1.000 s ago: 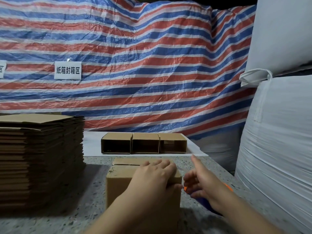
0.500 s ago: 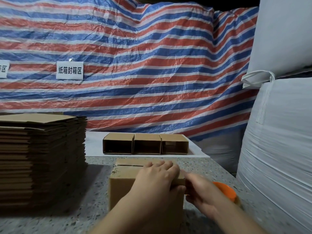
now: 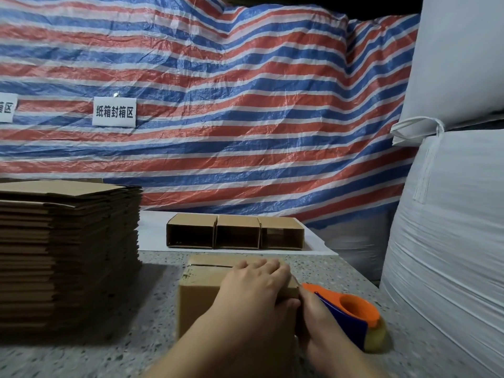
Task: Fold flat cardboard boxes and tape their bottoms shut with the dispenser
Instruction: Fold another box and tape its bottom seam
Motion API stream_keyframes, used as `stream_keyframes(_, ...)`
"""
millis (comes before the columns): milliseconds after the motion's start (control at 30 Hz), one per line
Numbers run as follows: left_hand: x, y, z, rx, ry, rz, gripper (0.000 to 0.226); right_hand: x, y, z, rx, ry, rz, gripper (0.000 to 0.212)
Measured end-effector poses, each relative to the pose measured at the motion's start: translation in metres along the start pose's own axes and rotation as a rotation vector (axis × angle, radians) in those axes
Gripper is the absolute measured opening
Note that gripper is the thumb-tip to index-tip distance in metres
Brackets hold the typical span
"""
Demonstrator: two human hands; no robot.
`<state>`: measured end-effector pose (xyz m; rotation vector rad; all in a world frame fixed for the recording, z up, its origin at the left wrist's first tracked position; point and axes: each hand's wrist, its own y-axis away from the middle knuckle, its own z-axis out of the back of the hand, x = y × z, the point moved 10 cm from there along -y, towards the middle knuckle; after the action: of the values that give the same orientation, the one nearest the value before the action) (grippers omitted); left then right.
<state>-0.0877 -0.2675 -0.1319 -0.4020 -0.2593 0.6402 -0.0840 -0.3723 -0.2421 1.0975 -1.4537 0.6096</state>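
**Cardboard pinned, dispenser now at the corner**

Cardboard is under your left hand [image 3: 257,285]: the folded brown cardboard box [image 3: 201,293] stands on the speckled grey stone table [image 3: 131,331] with its closed flaps facing up, and your fingers lie flat across the near right part of those flaps, pressing them down rather than curling round anything. The seam between the flaps shows as a dark slit just beyond your fingertips, with no tape that can be made out on it.

What has changed is on the other side of that hold. A second ago your right hand [image 3: 316,320] was beside the box with a finger pointing outward and the tool mostly hidden; now it has closed round the orange-and-blue tape dispenser [image 3: 351,317] and brought its orange nose up against the box's right top corner, just beside your left thumb. The yellowish roll sits at the tail, away from the box.

That likely means folding is finished for this box and taping is about to begin. Expect to anchor the tape on the right wall, then draw it along the seam.

Beyond your hands, three open brown cardboard boxes [image 3: 236,233] stand in a row on a white sheet [image 3: 152,233]. Left of your hold rises a tall stack of flat cardboard blanks [image 3: 68,241], so plenty remains.
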Motion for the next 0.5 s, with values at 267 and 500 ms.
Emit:
stream_keyframes(267,-0.001,0.0,-0.001,0.021,0.026,0.002,0.063,0.01,0.014,0.003,-0.067,0.045,0.184,0.026)
stream_keyframes(500,0.0,0.001,0.002,0.017,0.049,0.022,0.058,-0.002,0.026,0.003,-0.194,0.151,0.191,0.062)
